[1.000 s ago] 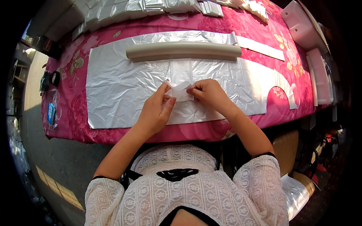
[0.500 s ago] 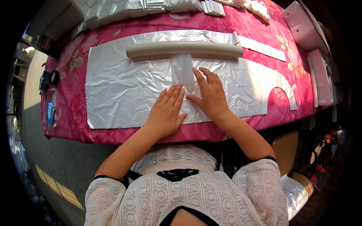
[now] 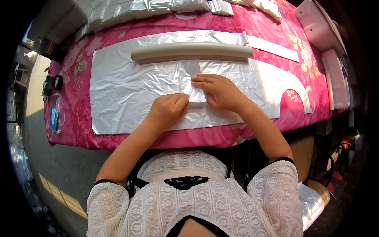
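Observation:
A narrow strip of folded thin white plastic, which looks like a plastic bag point(image 3: 196, 95), lies on a flat stack of silvery white plastic bags point(image 3: 126, 94). At the strip's lower left edge my left hand point(image 3: 169, 110) is closed, its fingertips curled onto the plastic. From the right, my right hand point(image 3: 223, 91) reaches across the strip, fingers bent together over it and the thumb mostly hidden. Just beyond both hands, a long beige-grey tube point(image 3: 191, 51) rests crosswise on the stack, over the strip's far end.
A pink flowered cloth point(image 3: 114, 41) covers the table. Folded white packets point(image 3: 158, 4) line the far edge. White boxes point(image 3: 316, 23) stand at the right. On the left lie a black tape roll point(image 3: 58, 82) and a small blue packet point(image 3: 54, 118). A chair point(image 3: 302, 158) stands lower right.
My left hand has gone from lying flat to curled on the strip's edge. The right hand has swung its fingers leftward over the strip. The strip's near end now shows a squared fold.

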Demonstrator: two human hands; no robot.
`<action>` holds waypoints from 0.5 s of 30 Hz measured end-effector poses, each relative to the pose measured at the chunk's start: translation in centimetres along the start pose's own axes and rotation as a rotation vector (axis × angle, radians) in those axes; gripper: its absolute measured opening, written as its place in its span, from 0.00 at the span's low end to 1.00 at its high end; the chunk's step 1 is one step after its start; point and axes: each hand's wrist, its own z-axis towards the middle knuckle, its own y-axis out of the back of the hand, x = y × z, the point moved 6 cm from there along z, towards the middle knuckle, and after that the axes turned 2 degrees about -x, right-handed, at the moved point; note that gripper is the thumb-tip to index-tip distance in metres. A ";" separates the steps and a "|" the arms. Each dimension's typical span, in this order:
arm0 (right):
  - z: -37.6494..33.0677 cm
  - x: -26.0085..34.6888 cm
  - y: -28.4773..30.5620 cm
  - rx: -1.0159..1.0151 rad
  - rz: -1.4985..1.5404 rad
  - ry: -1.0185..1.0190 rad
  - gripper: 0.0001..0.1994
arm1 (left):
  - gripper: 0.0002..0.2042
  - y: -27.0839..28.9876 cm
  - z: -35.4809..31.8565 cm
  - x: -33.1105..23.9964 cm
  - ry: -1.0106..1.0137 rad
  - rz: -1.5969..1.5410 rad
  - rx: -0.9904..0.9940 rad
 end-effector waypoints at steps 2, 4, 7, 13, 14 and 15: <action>-0.6 1.5 -0.2 0.003 0.019 0.046 0.16 | 0.06 1.1 -0.6 -1.3 -0.008 -0.085 -0.042; -2.3 3.1 -0.9 -0.105 -0.023 0.194 0.11 | 0.12 1.3 -1.7 -2.3 -0.094 -0.084 0.035; -3.4 5.2 -1.2 -0.115 -0.026 0.223 0.10 | 0.23 0.9 -3.4 -2.5 -0.068 -0.034 0.200; -3.0 3.9 -1.3 -0.066 0.140 0.062 0.08 | 0.23 0.8 -4.4 -1.7 0.015 -0.037 0.059; -2.7 2.9 -1.6 0.000 0.210 -0.084 0.07 | 0.22 0.9 -4.2 -1.4 0.090 -0.079 0.052; -2.4 2.1 -1.8 0.066 0.278 -0.232 0.06 | 0.21 1.0 -3.9 -1.2 0.165 -0.120 0.044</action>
